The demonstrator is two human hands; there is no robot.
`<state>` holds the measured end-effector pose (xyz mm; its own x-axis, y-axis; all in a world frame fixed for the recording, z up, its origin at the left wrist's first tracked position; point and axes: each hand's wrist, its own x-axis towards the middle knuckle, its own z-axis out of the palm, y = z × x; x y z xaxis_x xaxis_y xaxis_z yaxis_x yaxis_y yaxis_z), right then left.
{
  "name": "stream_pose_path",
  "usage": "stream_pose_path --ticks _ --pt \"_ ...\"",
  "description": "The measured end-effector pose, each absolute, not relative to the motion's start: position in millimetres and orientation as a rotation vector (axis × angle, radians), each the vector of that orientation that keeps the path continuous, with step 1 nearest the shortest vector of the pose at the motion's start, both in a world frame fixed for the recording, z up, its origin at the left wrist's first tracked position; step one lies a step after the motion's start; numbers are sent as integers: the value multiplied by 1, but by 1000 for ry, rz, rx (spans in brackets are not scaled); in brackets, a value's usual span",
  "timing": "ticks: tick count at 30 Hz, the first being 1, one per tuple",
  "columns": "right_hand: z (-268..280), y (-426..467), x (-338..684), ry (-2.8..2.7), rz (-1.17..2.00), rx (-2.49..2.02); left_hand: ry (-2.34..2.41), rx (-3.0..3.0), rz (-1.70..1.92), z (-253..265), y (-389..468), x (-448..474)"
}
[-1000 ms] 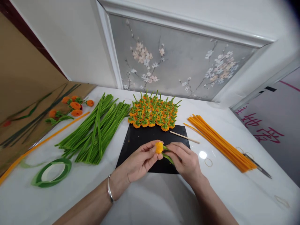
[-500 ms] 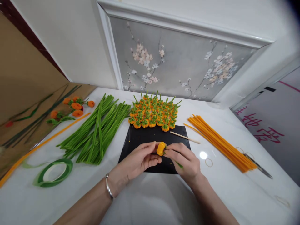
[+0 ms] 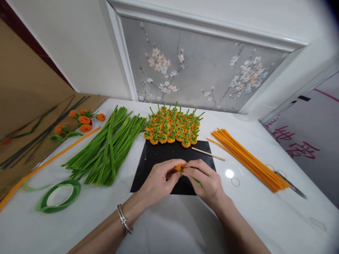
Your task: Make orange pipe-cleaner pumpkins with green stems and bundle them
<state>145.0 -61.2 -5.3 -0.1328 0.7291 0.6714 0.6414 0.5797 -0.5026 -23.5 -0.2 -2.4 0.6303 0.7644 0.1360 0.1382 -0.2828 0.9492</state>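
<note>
We note: beyond the surface's [image 3: 254, 211] far edge, a framed wall panel [image 3: 203, 67] with pale blossoms | past its right edge, a pale board [image 3: 324, 120] bearing magenta characters | toward its right edge, we have a pointed metal tool [image 3: 298, 190], partly covered, and a thin tan loop [image 3: 235, 186] | along its left edge, a brown sheet [image 3: 99, 100]

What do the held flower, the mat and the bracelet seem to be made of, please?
Held flower: likely chenille, its orange surface looking soft and matte. Mat: perhaps plastic, flat, black and smooth. Bracelet: probably polished metal, given its silvery shine.
</note>
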Motion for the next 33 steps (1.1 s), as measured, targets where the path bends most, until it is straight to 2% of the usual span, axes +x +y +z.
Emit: stream_pose_path --ticks 13,20,33 --pt "-2 -64 144 -1871 23 -1124 691 1345 671 12 -1 -20" --pt "-1 -63 145 -1815 90 -1187 692 1348 652 9 -1 -21" --pt "-6 -63 134 -1648 -3 -1360 709 1377 671 7 -5 -19"
